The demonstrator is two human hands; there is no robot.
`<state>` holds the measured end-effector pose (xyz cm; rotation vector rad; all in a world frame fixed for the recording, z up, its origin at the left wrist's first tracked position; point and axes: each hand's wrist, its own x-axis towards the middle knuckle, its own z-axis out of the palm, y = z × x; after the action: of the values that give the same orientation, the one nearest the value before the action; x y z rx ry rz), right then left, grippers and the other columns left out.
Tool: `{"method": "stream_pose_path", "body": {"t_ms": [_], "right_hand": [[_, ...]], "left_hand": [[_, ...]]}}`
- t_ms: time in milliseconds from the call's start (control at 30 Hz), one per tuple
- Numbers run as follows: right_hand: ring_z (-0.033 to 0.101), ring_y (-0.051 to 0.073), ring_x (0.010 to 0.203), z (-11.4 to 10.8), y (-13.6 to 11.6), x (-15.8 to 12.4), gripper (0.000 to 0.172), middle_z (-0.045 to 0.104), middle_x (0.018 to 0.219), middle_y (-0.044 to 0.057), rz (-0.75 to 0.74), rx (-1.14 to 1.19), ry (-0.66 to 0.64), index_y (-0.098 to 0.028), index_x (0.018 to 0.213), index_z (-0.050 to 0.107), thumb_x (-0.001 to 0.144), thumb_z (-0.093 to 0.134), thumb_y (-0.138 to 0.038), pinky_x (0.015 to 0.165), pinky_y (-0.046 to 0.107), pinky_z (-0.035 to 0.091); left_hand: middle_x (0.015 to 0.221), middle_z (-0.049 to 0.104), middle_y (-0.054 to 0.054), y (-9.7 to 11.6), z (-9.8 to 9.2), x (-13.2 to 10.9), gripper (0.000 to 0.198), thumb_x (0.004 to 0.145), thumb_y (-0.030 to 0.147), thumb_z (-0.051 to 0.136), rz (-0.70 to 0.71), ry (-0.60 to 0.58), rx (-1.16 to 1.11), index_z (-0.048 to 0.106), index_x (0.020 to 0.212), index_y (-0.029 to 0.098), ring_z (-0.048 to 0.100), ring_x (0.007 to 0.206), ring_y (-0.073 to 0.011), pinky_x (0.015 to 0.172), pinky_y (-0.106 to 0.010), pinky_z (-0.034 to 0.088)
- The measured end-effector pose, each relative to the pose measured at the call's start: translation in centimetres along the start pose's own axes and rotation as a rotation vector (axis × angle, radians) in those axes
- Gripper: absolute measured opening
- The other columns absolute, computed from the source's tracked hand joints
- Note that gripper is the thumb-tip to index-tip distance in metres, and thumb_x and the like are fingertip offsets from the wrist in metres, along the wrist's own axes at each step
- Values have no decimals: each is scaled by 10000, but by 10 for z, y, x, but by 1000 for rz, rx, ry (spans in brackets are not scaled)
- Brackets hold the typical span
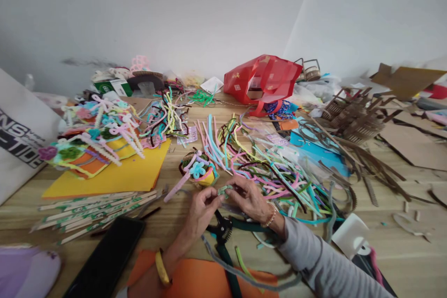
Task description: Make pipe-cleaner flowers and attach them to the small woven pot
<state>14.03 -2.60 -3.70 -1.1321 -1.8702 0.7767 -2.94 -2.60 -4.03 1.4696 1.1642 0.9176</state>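
Between my two hands is a small light-green pipe cleaner piece [224,189], bent into a compact loop shape. My left hand [204,205] pinches it from the left with thumb and forefinger. From the right, my right hand [249,198] also has its fingertips closed on it. Just below the hands lie dark green-handled pruning shears [225,230] on the table. Beyond my left hand sits a small basket-like craft [197,170] with a blue pipe cleaner flower and a pink strip. An orange sheet [195,274] lies under my left forearm.
Many loose pipe cleaners [279,177] spread to the right. Finished flower crafts [94,135] rest on yellow sheets [139,179] at left, near wrapped sticks [94,212] and a black phone [108,256]. A red bag [261,79] and brown woven baskets [359,116] stand farther back.
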Motion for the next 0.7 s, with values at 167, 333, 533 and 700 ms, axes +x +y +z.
{"method": "stream_pose_path", "body": {"t_ms": [167, 333, 533, 700], "right_hand": [[530, 154, 682, 0, 2, 0, 110, 599, 751, 28, -23, -56, -1, -178, 880, 611, 894, 521, -239, 587, 247, 393], [549, 162, 702, 0, 1, 0, 110, 614, 764, 36, -70, -73, -4, -179, 863, 605, 897, 510, -222, 638, 266, 414], [558, 166, 718, 2, 3, 0, 90, 624, 782, 35, -36, -77, 14, -183, 867, 604, 889, 519, -202, 636, 265, 415], [550, 161, 695, 2, 3, 0, 84, 615, 770, 31, -39, -89, 19, -184, 885, 607, 886, 524, -199, 611, 259, 405]], "left_hand": [[555, 372, 57, -5, 1, -1, 263, 783, 319, 510, 62, 20, 168, 410, 570, 201, 374, 548, -116, 538, -236, 308], [570, 455, 35, -8, 1, -4, 223, 788, 287, 489, 93, 60, 355, 428, 590, 204, 458, 585, -146, 586, -259, 343], [614, 585, 4, -5, 0, -5, 183, 785, 267, 503, 117, 65, 356, 539, 622, 192, 545, 627, -162, 645, -271, 398], [609, 606, -1, -4, 0, -5, 180, 775, 254, 515, 123, 89, 363, 543, 609, 191, 560, 618, -161, 642, -269, 404]]}}
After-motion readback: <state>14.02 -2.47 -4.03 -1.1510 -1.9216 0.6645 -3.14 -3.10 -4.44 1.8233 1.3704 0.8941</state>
